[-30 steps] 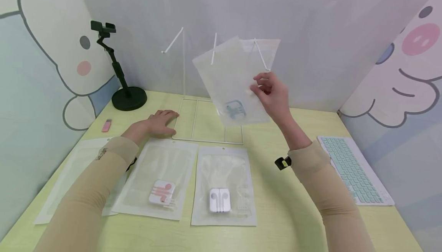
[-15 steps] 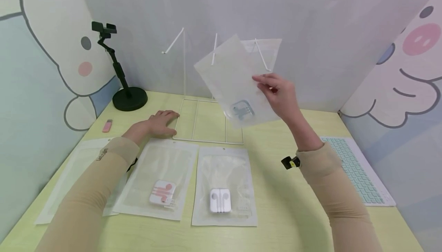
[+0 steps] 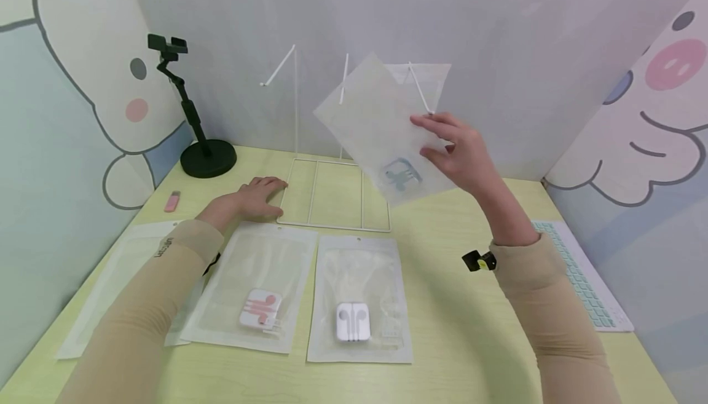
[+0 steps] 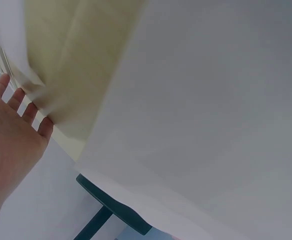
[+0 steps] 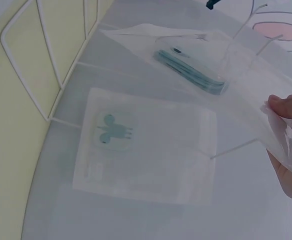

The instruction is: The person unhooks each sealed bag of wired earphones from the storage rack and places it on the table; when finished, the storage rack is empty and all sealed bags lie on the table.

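In the head view my right hand (image 3: 467,152) is raised at the right side of a white wire rack (image 3: 334,227). The right wrist view shows its thumb and fingers pinching the edge of a translucent zip bag (image 5: 191,47) with blue-green earphones in it. This bag hangs tilted beside the rack's middle hook (image 3: 344,78); whether it is on that hook I cannot tell. Behind it a second bag (image 5: 158,150) with blue-green earphones hangs on the right hook (image 3: 421,89). My left hand (image 3: 254,200) rests at the left edge of the rack's base, fingers spread.
Flat on the table lie a bag with pink earphones (image 3: 260,308), a bag with white earphones (image 3: 352,321), and another bag (image 3: 116,281) partly under the left sleeve. A black stand (image 3: 207,158), a pink USB stick (image 3: 172,201) and a keyboard (image 3: 581,281) stand around.
My right hand has moved to the right, and the held bag's lower part has swung right with it, tilting it more. My left hand has stayed in place.
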`<state>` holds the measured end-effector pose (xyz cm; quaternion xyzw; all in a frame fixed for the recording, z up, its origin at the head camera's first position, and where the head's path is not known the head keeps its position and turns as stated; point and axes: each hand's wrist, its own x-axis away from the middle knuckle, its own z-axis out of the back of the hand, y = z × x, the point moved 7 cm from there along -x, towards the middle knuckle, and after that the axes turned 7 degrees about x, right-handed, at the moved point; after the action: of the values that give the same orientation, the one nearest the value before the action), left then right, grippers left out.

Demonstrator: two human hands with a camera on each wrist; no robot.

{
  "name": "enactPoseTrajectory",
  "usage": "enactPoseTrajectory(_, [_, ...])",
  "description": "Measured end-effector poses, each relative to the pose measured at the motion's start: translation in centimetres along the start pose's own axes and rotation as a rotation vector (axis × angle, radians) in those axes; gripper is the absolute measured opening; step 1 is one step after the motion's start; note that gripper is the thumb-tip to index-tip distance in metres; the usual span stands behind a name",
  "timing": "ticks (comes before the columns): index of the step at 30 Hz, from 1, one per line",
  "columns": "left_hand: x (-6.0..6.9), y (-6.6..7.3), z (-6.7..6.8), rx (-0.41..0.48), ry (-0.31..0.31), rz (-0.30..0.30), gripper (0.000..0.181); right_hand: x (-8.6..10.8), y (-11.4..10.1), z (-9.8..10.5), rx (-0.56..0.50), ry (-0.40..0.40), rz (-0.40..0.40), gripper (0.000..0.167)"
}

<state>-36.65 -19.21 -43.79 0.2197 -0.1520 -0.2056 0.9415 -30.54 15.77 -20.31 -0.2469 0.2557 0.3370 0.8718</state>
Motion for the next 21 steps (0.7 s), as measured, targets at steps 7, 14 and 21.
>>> enactPoseTrajectory(7, [-0.1, 0.0, 0.0, -0.004, 0.002, -0.002, 0.071, 0.2, -0.6, 0.9, 0.007, -0.012, 0.008, 0.050])
enactPoseTrajectory(14, [-0.1, 0.1, 0.1, 0.000, 0.006, -0.008, 0.070, 0.2, -1.3, 1.7, 0.017, -0.041, 0.022, 0.050])
enactPoseTrajectory(21, [-0.1, -0.1, 0.0, -0.003, 0.004, -0.010, 0.071, 0.4, -1.7, 2.3, -0.064, -0.080, 0.013, 0.050])
